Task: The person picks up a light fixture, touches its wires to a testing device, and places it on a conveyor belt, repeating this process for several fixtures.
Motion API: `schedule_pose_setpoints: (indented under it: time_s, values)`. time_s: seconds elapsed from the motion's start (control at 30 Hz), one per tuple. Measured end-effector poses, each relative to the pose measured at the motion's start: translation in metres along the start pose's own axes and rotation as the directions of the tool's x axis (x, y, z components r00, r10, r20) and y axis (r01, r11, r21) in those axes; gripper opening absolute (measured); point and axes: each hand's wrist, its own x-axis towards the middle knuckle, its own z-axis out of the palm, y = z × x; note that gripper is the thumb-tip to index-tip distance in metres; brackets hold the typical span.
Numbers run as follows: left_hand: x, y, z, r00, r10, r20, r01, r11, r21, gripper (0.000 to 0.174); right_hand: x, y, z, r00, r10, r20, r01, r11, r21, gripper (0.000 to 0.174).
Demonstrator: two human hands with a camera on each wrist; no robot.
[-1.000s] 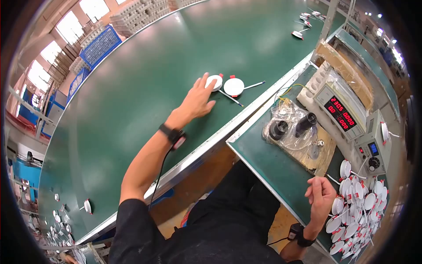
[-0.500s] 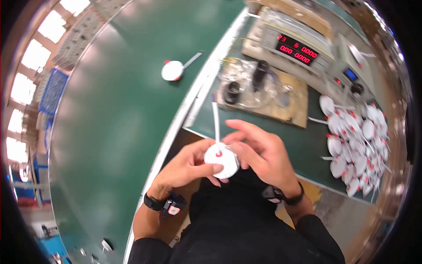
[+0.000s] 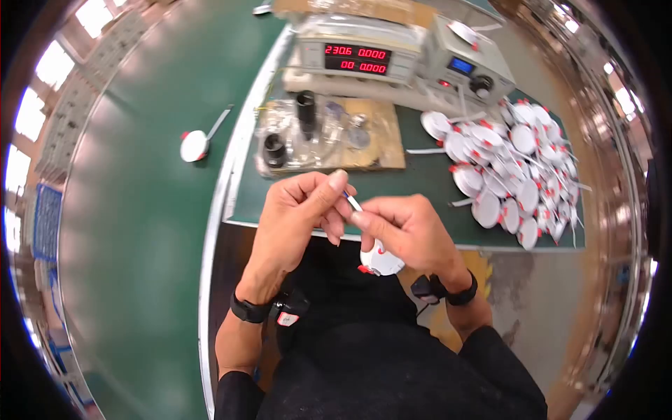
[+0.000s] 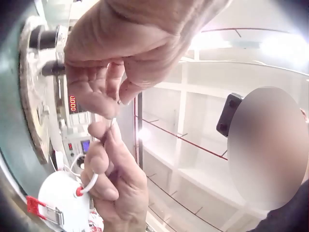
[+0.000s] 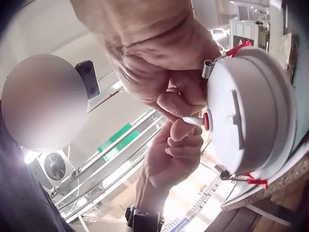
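A round white lamp with red-tipped spring clips hangs below my right hand, which pinches its white cable. My left hand pinches the cable's free end between thumb and fingers, just up and left of the right. In the left wrist view the cable runs from the lamp through the right fingers to the left fingertips. Seen from the right wrist, the lamp body is large and close beside the hand, its cable leaving through a red grommet.
A heap of similar lamps covers the right of the small green table. Behind the hands lies a wooden board with black sockets; beyond it stand a red-digit meter and a control box. One lamp rests on the long green surface.
The left hand has gone from the long surface to the lamp, then from its body to the cable end. The right hand has come over from the heap's side and now pinches the cable. The view has turned right.
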Motion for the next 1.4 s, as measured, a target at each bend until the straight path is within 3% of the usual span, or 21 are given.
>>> schedule_pose_setpoints:
  time_s: [0.1,0.23,0.33,0.57,0.6,0.7,0.73,0.77,0.83,0.87,0.97,1.07,1.17,1.2,1.33,1.4]
  values:
    - [0.006,-0.015,0.024,0.985,-0.017,0.172,0.062,0.962,-0.265,0.038,-0.023,-0.005,-0.021,0.997,0.078,-0.016,-0.074,0.979,0.19,0.021]
    - [0.013,-0.034,0.046,0.969,0.022,0.247,0.067,0.936,-0.346,0.037,-0.048,-0.009,-0.038,0.99,0.095,-0.1,-0.079,0.985,0.156,0.02]
    - [0.013,-0.049,0.061,0.965,0.244,0.095,-0.238,0.969,-0.067,0.036,-0.052,-0.013,-0.034,0.981,0.094,-0.17,-0.056,0.975,0.216,0.021]
    - [0.009,-0.062,0.054,0.967,0.24,0.089,-0.239,0.971,-0.017,0.035,-0.024,0.002,-0.024,0.979,0.03,-0.201,0.042,0.939,0.341,0.023]
    - [0.011,-0.056,0.043,0.956,0.265,0.127,-0.276,0.957,0.085,0.034,-0.018,0.001,-0.023,0.982,0.022,-0.19,0.046,0.938,0.345,0.024]
    - [0.015,-0.045,0.033,0.936,0.349,0.038,-0.348,0.909,0.23,0.033,-0.002,-0.002,-0.02,0.985,-0.007,-0.171,0.075,0.916,0.393,0.026]
    - [0.015,-0.047,0.024,0.945,0.32,0.075,-0.328,0.916,0.229,0.036,0.004,-0.002,-0.019,0.985,-0.019,-0.173,0.092,0.901,0.423,0.026]
    - [0.015,-0.053,0.023,0.966,0.227,0.127,-0.235,0.97,0.056,0.037,0.009,0.0,-0.019,0.984,-0.029,-0.177,0.108,0.884,0.455,0.026]
    - [0.006,-0.063,0.02,0.963,0.058,0.265,0.015,0.964,-0.266,0.047,0.023,0.008,-0.018,0.984,-0.036,-0.175,0.117,0.868,0.482,0.026]
    - [0.001,-0.061,0.014,0.892,-0.067,0.447,0.235,0.913,-0.333,0.063,0.031,0.013,-0.015,0.981,-0.036,-0.19,0.127,0.86,0.494,0.026]
    - [0.005,-0.072,0.017,0.887,-0.046,0.459,0.268,0.861,-0.432,0.068,0.042,0.016,-0.013,0.978,-0.017,-0.21,0.107,0.899,0.425,0.028]
    - [0.01,-0.071,0.012,0.867,-0.031,0.497,0.313,0.811,-0.495,0.061,0.048,0.02,-0.015,0.978,-0.006,-0.208,0.072,0.948,0.311,0.028]
    - [0.012,-0.067,0.015,0.91,-0.119,0.396,0.3,0.849,-0.435,0.057,0.058,0.023,-0.018,0.975,0.024,-0.222,0.023,0.978,0.208,0.027]
    - [0.017,-0.067,0.012,0.903,-0.154,0.401,0.352,0.801,-0.485,0.057,0.063,0.023,-0.018,0.966,0.036,-0.256,0.01,0.985,0.175,0.025]
    - [0.032,-0.063,0.012,0.892,-0.249,0.377,0.386,0.853,-0.352,0.059,0.088,0.037,-0.023,0.94,0.126,-0.317,-0.086,0.987,0.137,0.025]
    - [0.044,-0.061,0.012,0.873,-0.289,0.393,0.413,0.866,-0.281,0.057,0.098,0.046,-0.028,0.948,0.156,-0.278,-0.149,0.988,0.047,0.028]
